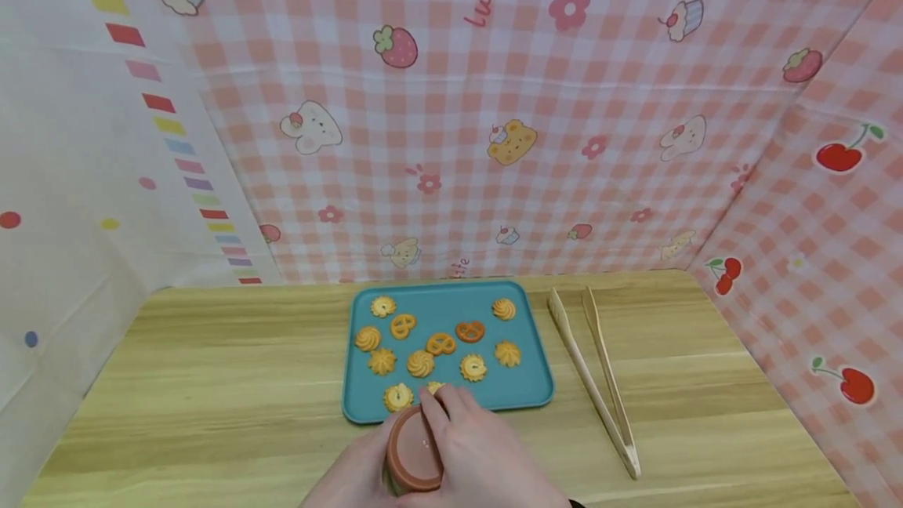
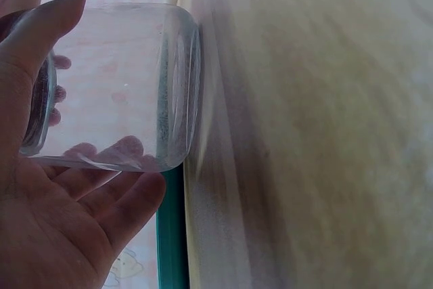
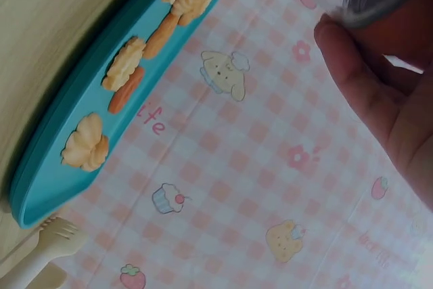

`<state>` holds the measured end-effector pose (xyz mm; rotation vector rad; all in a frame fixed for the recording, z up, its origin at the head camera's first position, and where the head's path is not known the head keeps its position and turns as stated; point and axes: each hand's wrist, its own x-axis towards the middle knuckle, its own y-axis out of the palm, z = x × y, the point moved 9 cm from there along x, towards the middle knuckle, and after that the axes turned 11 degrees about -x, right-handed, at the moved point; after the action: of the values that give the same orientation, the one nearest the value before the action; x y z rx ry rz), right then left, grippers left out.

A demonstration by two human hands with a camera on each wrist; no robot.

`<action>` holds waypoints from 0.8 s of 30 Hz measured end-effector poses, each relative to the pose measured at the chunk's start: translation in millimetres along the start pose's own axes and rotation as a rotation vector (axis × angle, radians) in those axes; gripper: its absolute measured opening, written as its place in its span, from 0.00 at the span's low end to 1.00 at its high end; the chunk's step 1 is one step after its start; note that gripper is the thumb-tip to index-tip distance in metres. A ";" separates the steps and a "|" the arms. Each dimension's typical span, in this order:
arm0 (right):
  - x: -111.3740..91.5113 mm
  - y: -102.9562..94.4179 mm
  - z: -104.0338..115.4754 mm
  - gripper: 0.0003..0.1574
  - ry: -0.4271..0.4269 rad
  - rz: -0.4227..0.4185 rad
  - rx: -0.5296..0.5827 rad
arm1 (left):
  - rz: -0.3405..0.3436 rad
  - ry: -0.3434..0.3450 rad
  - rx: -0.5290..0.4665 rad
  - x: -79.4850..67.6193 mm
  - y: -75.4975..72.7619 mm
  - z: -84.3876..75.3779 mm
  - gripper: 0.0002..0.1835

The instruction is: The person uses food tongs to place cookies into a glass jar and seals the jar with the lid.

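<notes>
A clear glass jar (image 2: 115, 86) with a brown lid (image 1: 416, 449) is in front of the tray, at the bottom of the head view. My left hand (image 1: 355, 467) holds the jar from the left side; in the left wrist view its thumb lies near the lid end and its fingers go round the glass. Nothing shows inside the jar. On the lid's right side, my right hand (image 1: 481, 449) grips the edge, fingers over the far rim. The right wrist view shows that hand's fingers (image 3: 355, 76) against the brown lid.
Just beyond the hands lies a teal tray (image 1: 451, 306) with several cookies and pretzels (image 1: 469, 332) spread over it. Wooden tongs (image 1: 591, 384) lie spread to its right. Checked cloth (image 1: 451, 100) hangs behind the wooden table (image 1: 233, 382).
</notes>
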<state>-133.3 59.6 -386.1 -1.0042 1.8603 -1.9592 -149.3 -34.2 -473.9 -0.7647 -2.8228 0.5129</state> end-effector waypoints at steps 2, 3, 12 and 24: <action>1.0 -0.5 2.8 0.64 0.007 -0.025 -0.015 | 0.007 -0.034 0.007 0.3 -0.3 1.6 0.50; 1.4 -0.5 3.7 0.63 0.010 -0.033 -0.021 | 0.010 -0.049 0.009 0.5 -0.4 2.0 0.50; 3.6 -0.3 4.9 0.56 -0.018 -0.043 0.000 | 0.016 -0.095 -0.028 1.7 1.0 4.5 0.47; 0.4 4.6 1.9 0.58 -0.172 0.039 0.104 | 0.024 0.019 -0.040 1.3 3.4 -1.9 0.47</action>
<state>-133.6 57.2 -390.5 -1.0604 1.6567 -1.8627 -148.4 -30.3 -473.3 -0.8075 -2.8177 0.4509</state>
